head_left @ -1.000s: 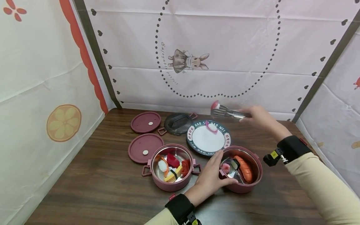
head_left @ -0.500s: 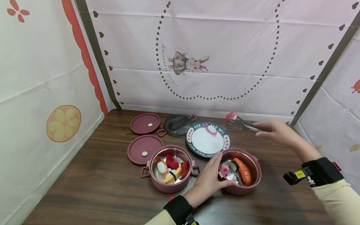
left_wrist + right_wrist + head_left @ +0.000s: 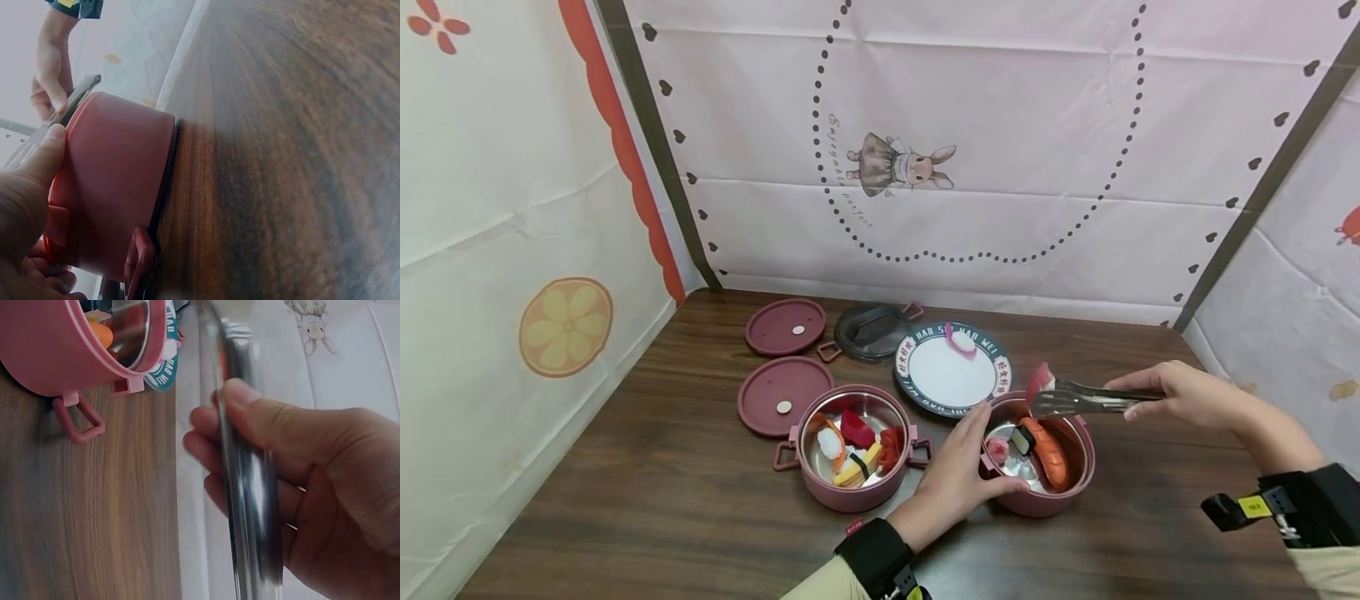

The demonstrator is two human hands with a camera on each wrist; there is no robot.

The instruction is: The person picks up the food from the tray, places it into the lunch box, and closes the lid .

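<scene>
Sushi (image 3: 1039, 382): pinched at the tips of tongs (image 3: 1084, 400), over the far rim of pot (image 3: 1047, 505) in the head view; height above rim not possible to tell.
Bearing from right fingers: to their left, at the far end of tongs, out of direct touch.
Tongs axis: nearly level across the head view, tips pointing left.
Sushi axis: steep, crosswise to tongs, slightly tilted.
Pot mouth: below sushi and toward the wearer; by judgement, the offset that matters most for any lowering.
Nearer hand: left, by fingertips in the head view, though linked to sushi only on the right, through tongs.
Right hand (image 3: 1183, 402): curled round tongs, with thumb pressed on one side and fingers on the other.
Left hand (image 3: 957, 471): clamped on the left side of pot, with thumb on the near wall and fingers along the rim.
Sushi look: small, rounded, pinkish red facing left, white toward tongs; partly covered, probably a toy.
Inside pot: orange chunk (image 3: 1051, 457) at right, long and ridged; dark-banded roll (image 3: 1023, 439) beside it; pink blob (image 3: 997, 451) at left.
Plate (image 3: 951, 377): beyond pot and to the left, with pink-edged bit (image 3: 963, 342) on top.
</scene>
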